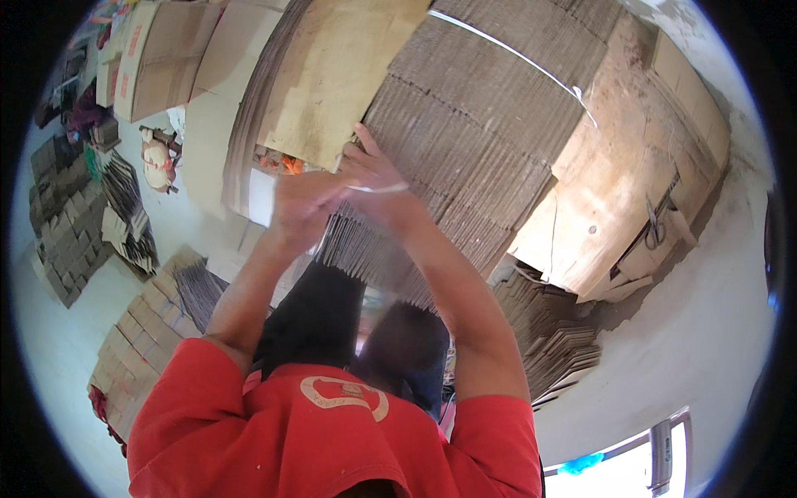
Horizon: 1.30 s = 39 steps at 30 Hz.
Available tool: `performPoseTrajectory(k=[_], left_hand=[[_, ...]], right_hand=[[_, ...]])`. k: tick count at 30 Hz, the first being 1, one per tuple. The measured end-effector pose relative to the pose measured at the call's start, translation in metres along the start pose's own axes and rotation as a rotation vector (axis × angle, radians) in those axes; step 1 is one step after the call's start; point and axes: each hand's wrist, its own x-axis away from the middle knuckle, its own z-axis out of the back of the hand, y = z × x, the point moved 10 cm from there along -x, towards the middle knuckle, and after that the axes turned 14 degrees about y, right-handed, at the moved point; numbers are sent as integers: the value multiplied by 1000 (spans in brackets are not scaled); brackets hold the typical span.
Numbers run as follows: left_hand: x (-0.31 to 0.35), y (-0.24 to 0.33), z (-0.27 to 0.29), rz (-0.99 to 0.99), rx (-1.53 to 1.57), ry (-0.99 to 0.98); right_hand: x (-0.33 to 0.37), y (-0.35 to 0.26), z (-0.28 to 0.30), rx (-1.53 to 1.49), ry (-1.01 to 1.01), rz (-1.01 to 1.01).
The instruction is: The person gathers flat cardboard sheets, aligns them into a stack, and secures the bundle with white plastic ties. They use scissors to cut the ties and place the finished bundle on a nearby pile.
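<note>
Crossing ribbed brown cardboard [473,133] is a white strap [508,45].

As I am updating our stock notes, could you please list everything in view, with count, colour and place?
Cardboard bundle: one, brown, centre
White strap: one, white, across bundle's far end
White strip: one, white, bundle's left edge
Wooden surface: count unclear, tan, either side of bundle
Scissors: one pair, dark, right
Cartons: several, tan, upper left
Cardboard stacks: several, brown and grey, left and lower right
Cream item: one, kind unclear, cream, left
Orange scraps: uncountable, orange, left of bundle
Blue item: one, blue, lower right
Shirt: one, red, lower middle
Trousers: one pair, dark, below bundle
Left hand: one, bare, left of bundle
Right hand: one, bare, bundle's left edge
</note>
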Motion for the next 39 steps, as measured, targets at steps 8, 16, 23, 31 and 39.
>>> performPoseTrajectory(k=[8,16,23,31,39], left_hand=[[-5,85,-47,-283,137,-360],[18,95,-146,-237,-23,-838],[33,145,-164,-570,270,-782],[46,138,-244,-919,-75,-863],[61,136,-262,-1145,-83,-1063]], right_hand=[[15,-5,-9,287,46,-62],[210,-3,149,521,533,-648],[271,47,133,9,710,-1014],[281,74,127,-473,802,-1096],[352,172,155,375,903,-1338]])
